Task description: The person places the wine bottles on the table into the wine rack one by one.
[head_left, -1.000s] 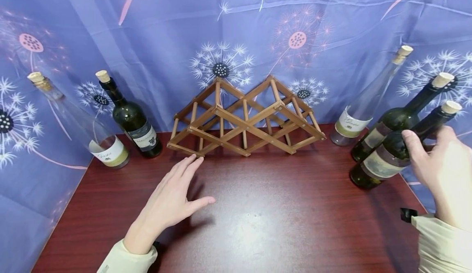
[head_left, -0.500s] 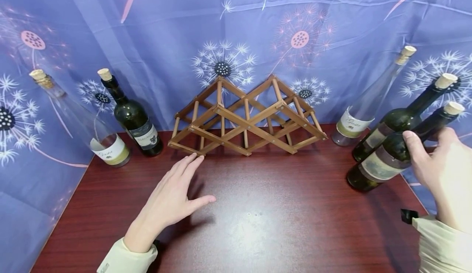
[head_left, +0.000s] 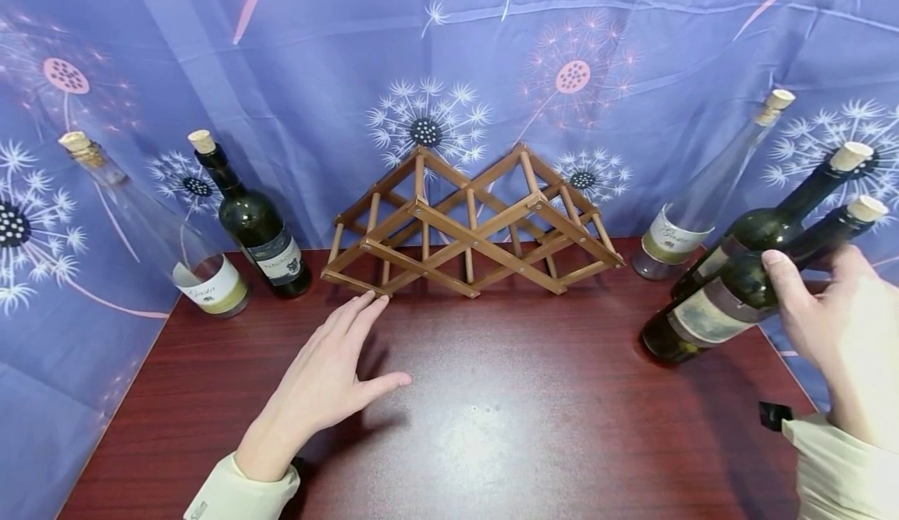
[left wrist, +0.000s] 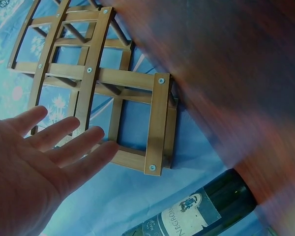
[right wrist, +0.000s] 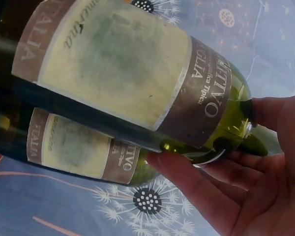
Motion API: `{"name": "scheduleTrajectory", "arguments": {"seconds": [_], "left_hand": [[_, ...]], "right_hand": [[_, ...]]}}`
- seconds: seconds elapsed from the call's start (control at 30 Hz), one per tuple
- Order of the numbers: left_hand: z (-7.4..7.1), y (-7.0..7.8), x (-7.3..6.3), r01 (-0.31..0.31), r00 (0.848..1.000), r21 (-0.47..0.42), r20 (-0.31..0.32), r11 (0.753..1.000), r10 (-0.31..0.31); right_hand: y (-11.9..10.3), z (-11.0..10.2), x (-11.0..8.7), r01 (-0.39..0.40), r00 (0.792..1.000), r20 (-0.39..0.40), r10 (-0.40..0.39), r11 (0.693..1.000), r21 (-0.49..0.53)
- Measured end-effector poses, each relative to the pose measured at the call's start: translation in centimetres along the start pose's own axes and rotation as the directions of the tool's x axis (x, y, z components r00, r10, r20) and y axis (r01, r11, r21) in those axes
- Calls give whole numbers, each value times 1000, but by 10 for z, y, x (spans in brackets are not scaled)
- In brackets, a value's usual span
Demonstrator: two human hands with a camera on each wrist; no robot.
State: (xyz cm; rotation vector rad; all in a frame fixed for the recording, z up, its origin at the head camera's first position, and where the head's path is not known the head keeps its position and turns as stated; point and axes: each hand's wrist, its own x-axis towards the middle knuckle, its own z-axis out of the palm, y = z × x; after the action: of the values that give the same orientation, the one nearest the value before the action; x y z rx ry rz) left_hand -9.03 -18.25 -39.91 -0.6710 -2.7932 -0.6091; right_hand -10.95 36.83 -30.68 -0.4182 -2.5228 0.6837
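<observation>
Right hand swung one bottle leftward; four more bottles stand.

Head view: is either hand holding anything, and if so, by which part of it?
The right hand holds the nearer dark green bottle by its shoulder, where the neck begins. The left hand holds nothing.

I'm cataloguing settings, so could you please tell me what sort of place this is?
Probably an indoor filming setup: a dandelion-print cloth backdrop hangs behind a wooden lattice wine rack and several corked wine bottles.
</observation>
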Motion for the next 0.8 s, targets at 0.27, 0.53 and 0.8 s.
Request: {"name": "scheduleTrajectory", "arguments": {"seconds": [0.27,0.53,0.8], "left_hand": [[-1,1,1,-5,1000,-6,-5,1000,5],[-1,3,2,-11,1000,-8,-11,1000,11],[0,5,3,-22,1000,-1,-17,1000,22]], "right_hand": [[-3,1,-3,32,999,7,-32,998,48],[-12,7,-10,29,999,10,-31,989,143],[-19,19,-14,70,996,34,-81,966,250]]}}
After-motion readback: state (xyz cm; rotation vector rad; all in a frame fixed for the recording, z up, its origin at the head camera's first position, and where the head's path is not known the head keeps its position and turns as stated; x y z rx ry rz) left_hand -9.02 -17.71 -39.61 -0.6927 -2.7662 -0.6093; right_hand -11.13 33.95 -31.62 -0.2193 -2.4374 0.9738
